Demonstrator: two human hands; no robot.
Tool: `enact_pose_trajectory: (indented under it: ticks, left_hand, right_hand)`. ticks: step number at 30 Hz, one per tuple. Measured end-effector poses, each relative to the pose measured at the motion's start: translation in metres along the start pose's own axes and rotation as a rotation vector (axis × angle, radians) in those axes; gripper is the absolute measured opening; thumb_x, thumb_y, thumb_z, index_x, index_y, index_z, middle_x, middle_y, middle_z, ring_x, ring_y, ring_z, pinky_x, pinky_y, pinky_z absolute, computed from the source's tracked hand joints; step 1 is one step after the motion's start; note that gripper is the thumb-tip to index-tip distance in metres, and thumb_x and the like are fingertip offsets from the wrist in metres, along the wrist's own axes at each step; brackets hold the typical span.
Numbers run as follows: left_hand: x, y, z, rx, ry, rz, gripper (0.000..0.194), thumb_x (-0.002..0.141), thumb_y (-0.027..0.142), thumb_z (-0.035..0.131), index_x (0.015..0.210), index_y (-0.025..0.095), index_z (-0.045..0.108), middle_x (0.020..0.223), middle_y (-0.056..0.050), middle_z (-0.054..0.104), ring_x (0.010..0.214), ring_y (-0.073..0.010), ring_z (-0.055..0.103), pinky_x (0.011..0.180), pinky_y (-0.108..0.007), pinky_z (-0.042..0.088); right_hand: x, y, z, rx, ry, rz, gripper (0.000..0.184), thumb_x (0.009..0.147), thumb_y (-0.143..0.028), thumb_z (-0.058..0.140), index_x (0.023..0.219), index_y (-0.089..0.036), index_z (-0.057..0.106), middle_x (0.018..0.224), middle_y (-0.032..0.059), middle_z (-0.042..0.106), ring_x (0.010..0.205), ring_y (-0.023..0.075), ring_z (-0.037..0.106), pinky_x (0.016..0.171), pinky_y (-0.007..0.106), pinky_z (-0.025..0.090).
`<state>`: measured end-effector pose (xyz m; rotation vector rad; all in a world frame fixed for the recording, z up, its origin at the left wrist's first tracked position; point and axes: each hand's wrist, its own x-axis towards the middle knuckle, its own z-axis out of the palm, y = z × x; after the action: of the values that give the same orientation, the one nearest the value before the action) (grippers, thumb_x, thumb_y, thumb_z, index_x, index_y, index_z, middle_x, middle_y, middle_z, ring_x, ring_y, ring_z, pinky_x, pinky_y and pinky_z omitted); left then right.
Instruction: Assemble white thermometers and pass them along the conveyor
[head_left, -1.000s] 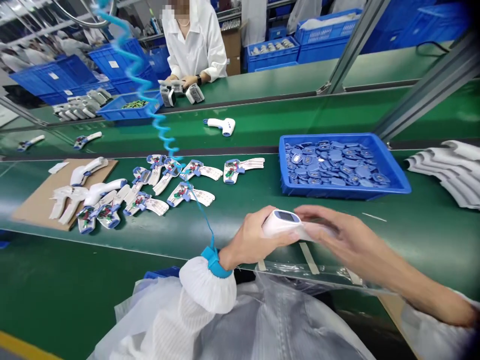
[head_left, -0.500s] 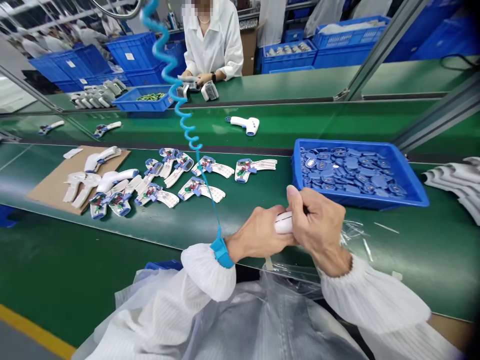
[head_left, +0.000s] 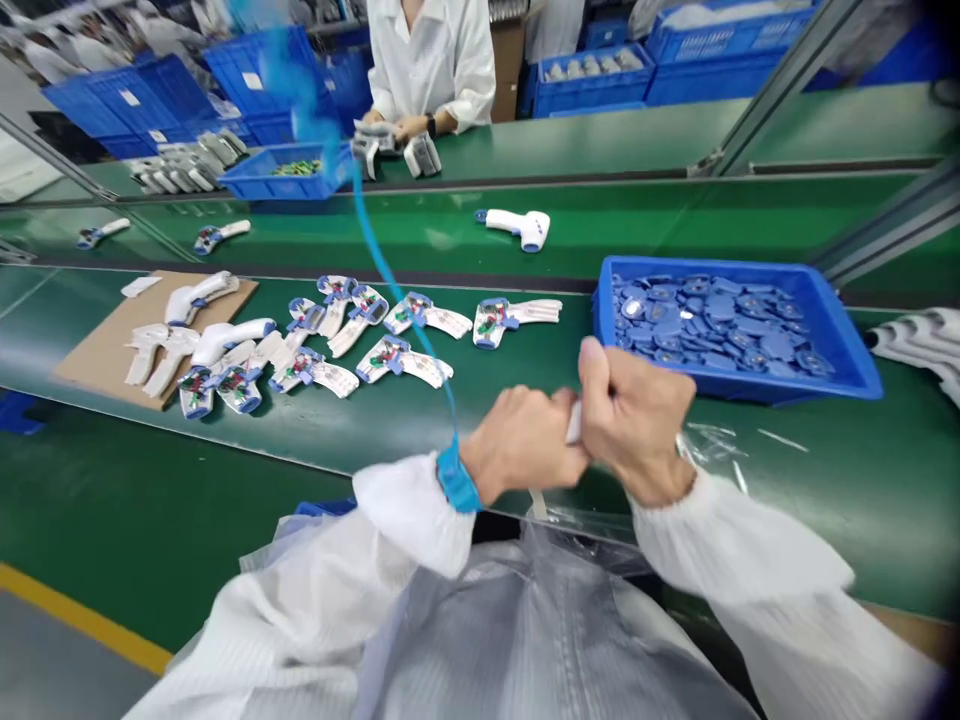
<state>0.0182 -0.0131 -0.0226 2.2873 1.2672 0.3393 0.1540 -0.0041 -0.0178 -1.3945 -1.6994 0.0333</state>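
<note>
Fingers [head_left: 541, 425] on both hands are curled tight, grasping a white plastic piece [head_left: 574, 422] between them. Only a thin sliver of it shows in the gap, so its face and any display or marking stay hidden. The left hand [head_left: 521, 445] closes over it from the near side, with a blue wrist strap [head_left: 457, 478] just past the white cuff [head_left: 405, 510]. The right hand [head_left: 636, 420] presses in against it, thumb raised. Both are held over a green conveyor belt [head_left: 390, 425], near a scrap of clear film [head_left: 712, 442] lying beside the right hand.

Beyond the hands, opened thermometer shells [head_left: 491, 325] with small circuit boards lie in loose rows on the belt, and more sit on a cardboard sheet [head_left: 82, 375] to the left. A blue tray [head_left: 739, 388] of blue round parts [head_left: 720, 325] stands just beyond the right hand, and a stack of white shells [head_left: 911, 335] lies at the right edge. A white thermometer [head_left: 521, 228] lies on the far belt. Across it, a co-worker [head_left: 424, 60] handles white units with both hands [head_left: 397, 128], beside a smaller blue tray [head_left: 285, 185] of green parts. Blue crates [head_left: 120, 110] stand behind; a white label [head_left: 253, 80] on one is too small to read, and no brand or writing is legible anywhere.
</note>
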Motion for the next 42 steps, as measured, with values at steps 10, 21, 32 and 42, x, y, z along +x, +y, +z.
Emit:
enact_pose_trajectory:
  ticks: [10, 21, 32, 42]
  left_hand:
    - [-0.003, 0.004, 0.022, -0.075, 0.035, -0.037, 0.043, 0.092, 0.037, 0.063, 0.124, 0.01, 0.059, 0.102, -0.015, 0.079, 0.084, -0.0355, 0.078, 0.07, -0.041, 0.058]
    - [-0.041, -0.044, -0.027, -0.096, 0.142, -0.246, 0.027, 0.088, 0.019, 0.072, 0.114, 0.023, 0.066, 0.108, -0.003, 0.076, 0.095, -0.0234, 0.072, 0.081, -0.033, 0.054]
    - [-0.003, -0.031, -0.037, -0.018, 0.1, -0.347, 0.023, 0.098, 0.028, 0.063, 0.118, 0.019, 0.058, 0.106, -0.008, 0.073, 0.092, -0.028, 0.068, 0.076, -0.038, 0.047]
    - [0.01, 0.003, -0.027, -0.426, 0.081, -0.125, 0.02, 0.101, 0.038, 0.06, 0.112, 0.022, 0.056, 0.098, -0.004, 0.07, 0.087, -0.0227, 0.065, 0.076, -0.032, 0.047]
  right_hand:
    - [-0.011, -0.001, 0.002, -0.02, -0.167, 0.316, 0.06, 0.102, -0.052, 0.046, 0.052, -0.02, 0.058, 0.05, 0.0017, 0.057, 0.048, 0.0125, 0.048, 0.054, 0.029, 0.03]
    - [0.092, 0.1, -0.017, -0.187, -0.581, 0.144, 0.015, 0.09, -0.026, 0.067, 0.093, -0.017, 0.078, 0.094, 0.0104, 0.078, 0.076, 0.022, 0.067, 0.08, 0.036, 0.047]
    - [0.075, 0.098, -0.033, -0.067, -0.512, 0.282, 0.033, 0.099, -0.037, 0.058, 0.119, -0.02, 0.077, 0.102, 0.0102, 0.08, 0.092, 0.0264, 0.075, 0.091, 0.043, 0.058]
    - [0.025, 0.024, -0.051, 0.494, -0.444, 0.338, 0.036, 0.098, -0.054, 0.063, 0.11, -0.025, 0.081, 0.107, 0.0067, 0.077, 0.081, 0.0177, 0.07, 0.07, 0.03, 0.059]
